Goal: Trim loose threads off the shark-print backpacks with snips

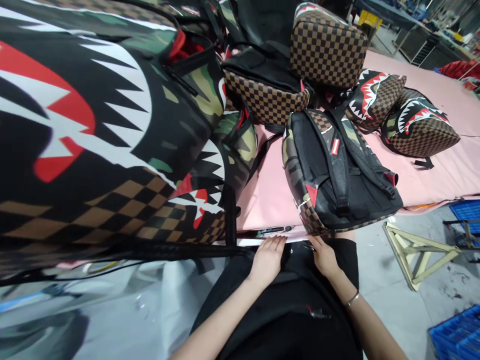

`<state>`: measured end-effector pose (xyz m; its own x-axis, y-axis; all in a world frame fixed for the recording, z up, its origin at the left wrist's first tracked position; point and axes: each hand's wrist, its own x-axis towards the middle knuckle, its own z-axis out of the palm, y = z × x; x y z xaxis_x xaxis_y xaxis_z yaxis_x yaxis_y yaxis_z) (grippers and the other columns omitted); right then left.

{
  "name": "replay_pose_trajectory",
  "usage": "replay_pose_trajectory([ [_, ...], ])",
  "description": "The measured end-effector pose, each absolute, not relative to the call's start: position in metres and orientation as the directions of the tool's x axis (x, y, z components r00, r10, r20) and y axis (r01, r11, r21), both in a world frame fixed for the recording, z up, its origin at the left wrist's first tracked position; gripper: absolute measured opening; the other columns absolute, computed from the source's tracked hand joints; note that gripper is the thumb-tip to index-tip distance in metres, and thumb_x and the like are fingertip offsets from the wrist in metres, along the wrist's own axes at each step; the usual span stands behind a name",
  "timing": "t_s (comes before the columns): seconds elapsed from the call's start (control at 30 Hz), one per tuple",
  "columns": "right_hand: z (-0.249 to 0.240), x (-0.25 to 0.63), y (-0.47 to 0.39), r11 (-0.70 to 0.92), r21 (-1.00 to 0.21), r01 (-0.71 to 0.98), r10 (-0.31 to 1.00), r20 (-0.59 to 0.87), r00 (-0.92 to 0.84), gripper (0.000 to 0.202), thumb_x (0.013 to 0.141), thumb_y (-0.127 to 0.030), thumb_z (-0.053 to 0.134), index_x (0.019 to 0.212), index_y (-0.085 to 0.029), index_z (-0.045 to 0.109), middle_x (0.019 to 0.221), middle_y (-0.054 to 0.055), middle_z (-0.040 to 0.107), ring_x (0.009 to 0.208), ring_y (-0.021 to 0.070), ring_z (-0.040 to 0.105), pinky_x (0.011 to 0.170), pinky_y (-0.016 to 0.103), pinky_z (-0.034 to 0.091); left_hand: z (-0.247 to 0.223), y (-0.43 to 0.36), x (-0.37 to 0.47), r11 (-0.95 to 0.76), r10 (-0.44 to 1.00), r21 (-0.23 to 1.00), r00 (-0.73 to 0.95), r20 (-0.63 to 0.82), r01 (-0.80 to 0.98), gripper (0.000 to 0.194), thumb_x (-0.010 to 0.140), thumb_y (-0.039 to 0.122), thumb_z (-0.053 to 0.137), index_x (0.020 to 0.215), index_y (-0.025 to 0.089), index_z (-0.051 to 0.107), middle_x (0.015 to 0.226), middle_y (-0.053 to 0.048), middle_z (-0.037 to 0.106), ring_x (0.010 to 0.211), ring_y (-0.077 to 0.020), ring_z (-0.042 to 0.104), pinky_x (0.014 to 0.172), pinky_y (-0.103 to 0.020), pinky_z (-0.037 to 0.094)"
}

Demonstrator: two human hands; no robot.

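My left hand rests at the near edge of the pink-covered table, fingers extended and close together over a thin pale strip. To its right, my right hand touches the same edge near the bottom of a black backpack, with bent fingers; something small and dark shows by its fingertips, too unclear to name. A dark tool-like item lies just beyond my left fingertips. A large shark-mouth bag fills the left side, and black cloth covers my lap.
Checkered bags stand at the back of the table, and shark-face pouches lie at the right. On the floor are a cream triangular frame and a blue crate. A strap hangs beside the large bag.
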<state>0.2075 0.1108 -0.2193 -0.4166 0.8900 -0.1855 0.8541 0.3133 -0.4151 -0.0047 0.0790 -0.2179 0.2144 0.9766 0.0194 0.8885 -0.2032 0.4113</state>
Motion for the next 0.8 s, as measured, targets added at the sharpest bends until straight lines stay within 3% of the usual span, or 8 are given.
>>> replay_pose_trajectory([
  [0.1, -0.224, 0.209, 0.113, 0.317, -0.431, 0.845, 0.881, -0.196, -0.431, 0.062, 0.071, 0.002, 0.036, 0.127, -0.024, 0.046, 0.128, 0.002, 0.052, 0.100, 0.0161, 0.060, 0.085, 0.027, 0.050, -0.198, 0.104, 0.003, -0.156, 0.971, 0.655, 0.235, -0.034, 0.739, 0.046, 0.075, 0.003, 0.037, 0.115, 0.013, 0.058, 0.115, -0.013, 0.062, 0.108, -0.0254, 0.056, 0.098, -0.044, 0.040],
  [0.2, -0.224, 0.211, 0.114, 0.331, -0.438, 0.836, 0.862, -0.221, -0.457, 0.060, 0.071, 0.001, 0.038, 0.126, -0.022, 0.047, 0.126, 0.003, 0.054, 0.100, 0.0168, 0.061, 0.085, 0.027, 0.050, -0.178, 0.129, 0.019, 0.024, 0.942, 0.942, 0.308, -0.133, 0.335, 0.029, 0.075, 0.015, 0.051, 0.100, 0.013, 0.064, 0.101, -0.010, 0.067, 0.093, -0.0253, 0.061, 0.087, -0.042, 0.047],
  [0.27, -0.222, 0.212, 0.114, 0.335, -0.437, 0.835, 0.853, -0.235, -0.465, 0.057, 0.072, -0.001, 0.039, 0.124, -0.022, 0.049, 0.125, 0.003, 0.055, 0.099, 0.0170, 0.061, 0.085, 0.028, 0.051, -0.172, 0.142, 0.031, 0.157, 0.928, 0.975, 0.314, -0.200, 0.157, 0.022, 0.071, 0.027, 0.060, 0.087, 0.012, 0.065, 0.080, -0.007, 0.069, 0.076, -0.0227, 0.064, 0.075, -0.039, 0.051],
  [0.37, -0.221, 0.212, 0.115, 0.346, -0.454, 0.821, 0.846, -0.229, -0.482, 0.058, 0.073, -0.002, 0.039, 0.127, -0.022, 0.046, 0.131, 0.003, 0.050, 0.108, 0.0155, 0.057, 0.091, 0.026, 0.048, -0.168, 0.157, 0.040, 0.253, 0.936, 0.967, 0.245, -0.252, 0.030, 0.032, 0.066, 0.039, 0.067, 0.080, 0.011, 0.061, 0.064, -0.003, 0.064, 0.064, -0.0184, 0.063, 0.066, -0.034, 0.053],
  [0.57, -0.230, 0.210, 0.114, 0.392, -0.418, 0.820, 0.846, -0.186, -0.499, 0.072, 0.069, 0.003, 0.036, 0.138, -0.018, 0.033, 0.144, 0.003, 0.033, 0.123, 0.0133, 0.044, 0.097, 0.025, 0.043, -0.142, 0.196, 0.011, 0.246, 0.967, 0.944, -0.012, -0.255, -0.219, 0.039, 0.082, 0.044, 0.049, 0.103, 0.011, 0.051, 0.095, -0.009, 0.065, 0.072, -0.0140, 0.066, 0.073, -0.034, 0.053],
  [0.63, -0.233, 0.209, 0.112, 0.379, -0.404, 0.832, 0.861, -0.176, -0.478, 0.071, 0.070, 0.002, 0.036, 0.138, -0.017, 0.033, 0.144, 0.003, 0.034, 0.122, 0.0142, 0.045, 0.097, 0.026, 0.043, -0.137, 0.198, -0.003, 0.204, 0.973, 0.963, -0.068, -0.219, -0.175, 0.035, 0.083, 0.041, 0.048, 0.099, 0.010, 0.053, 0.097, -0.011, 0.065, 0.076, -0.0164, 0.067, 0.075, -0.035, 0.053],
  [0.7, -0.234, 0.208, 0.110, 0.371, -0.419, 0.829, 0.873, -0.146, -0.465, 0.068, 0.072, 0.002, 0.035, 0.137, -0.017, 0.035, 0.143, 0.003, 0.036, 0.123, 0.0143, 0.044, 0.098, 0.026, 0.043, -0.142, 0.184, -0.015, 0.184, 0.982, 0.974, -0.068, -0.176, 0.135, 0.036, 0.087, 0.042, 0.039, 0.091, 0.011, 0.056, 0.089, -0.009, 0.067, 0.075, -0.0176, 0.067, 0.074, -0.036, 0.053],
  [0.8, -0.234, 0.207, 0.108, 0.365, -0.454, 0.813, 0.884, -0.104, -0.455, 0.067, 0.072, 0.002, 0.032, 0.136, -0.018, 0.037, 0.141, 0.003, 0.039, 0.123, 0.0148, 0.044, 0.099, 0.028, 0.042, -0.166, 0.136, -0.036, 0.140, 0.988, 0.748, -0.043, -0.147, 0.648, 0.031, 0.086, 0.037, 0.039, 0.086, 0.016, 0.060, 0.084, -0.008, 0.068, 0.082, -0.0210, 0.065, 0.080, -0.037, 0.050],
])
